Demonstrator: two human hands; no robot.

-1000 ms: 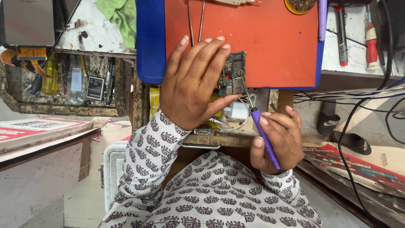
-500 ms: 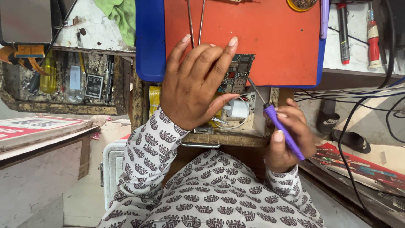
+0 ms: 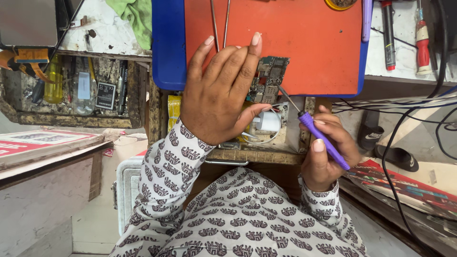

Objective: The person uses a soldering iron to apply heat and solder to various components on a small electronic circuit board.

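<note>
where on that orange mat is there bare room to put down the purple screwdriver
The widest bare patch of the orange mat lies right of the circuit board, up to the mat's right edge. A smaller strip lies above the left hand, beside the tweezers. It is crowded near the board, where the purple screwdriver in the right hand points.

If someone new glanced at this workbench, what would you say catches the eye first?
Probably the bright orange mat on its blue tray, top centre. On its near edge the left hand lies spread over a small circuit board. Beside it, the right hand holds a purple screwdriver, its tip angled at the board.
</note>
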